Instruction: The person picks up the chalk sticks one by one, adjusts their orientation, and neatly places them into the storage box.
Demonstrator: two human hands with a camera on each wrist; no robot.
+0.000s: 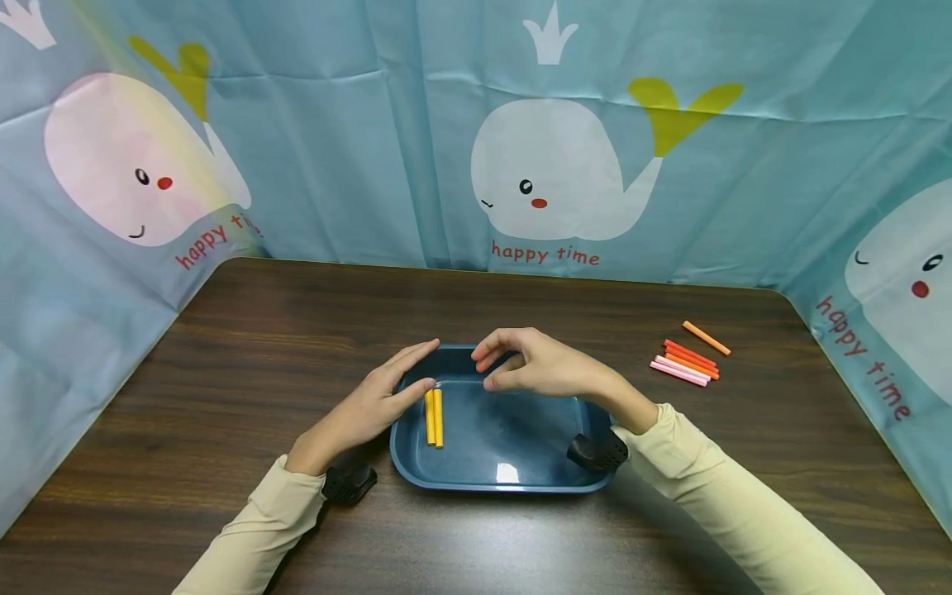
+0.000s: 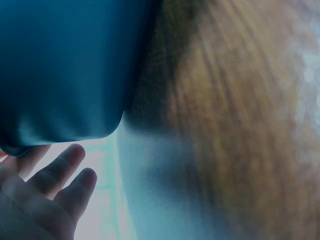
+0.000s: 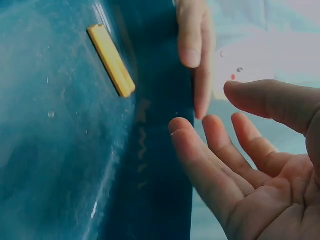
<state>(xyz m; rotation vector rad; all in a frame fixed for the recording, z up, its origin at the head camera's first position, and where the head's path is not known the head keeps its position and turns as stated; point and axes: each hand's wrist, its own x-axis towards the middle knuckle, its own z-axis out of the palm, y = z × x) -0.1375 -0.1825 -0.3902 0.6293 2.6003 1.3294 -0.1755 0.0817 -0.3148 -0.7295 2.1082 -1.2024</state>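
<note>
Right up against the right wrist camera, here's the right hand (image 3: pixel 270 197): fingers loosely bent, thumb apart, nothing between them. In the head view it hovers over the far side of the blue tray (image 1: pixel 521 434). Over on the left, the left hand (image 1: pixel 375 405) has its fingers straight along the tray's far-left corner, holding no stick; whether they press the wall, I can't tell. And there are the 2 yellow sticks (image 1: pixel 438 419), side by side inside the tray at the left, far ends right by that left thumb. That's danger spot number 1: a careless thumb could push them askew, and weight on the rim could tip the tray and set them rolling. Number 2: the black wrist camera (image 1: pixel 598 452) at the near-right corner could knock the rim. Farther right on the surface (image 1: pixel 297 314), a pile of red, orange and pink sticks (image 1: pixel 692 362) lies close-packed, 1 orange stick (image 1: pixel 706 337) beyond; a hurried grab could scatter them.
</note>
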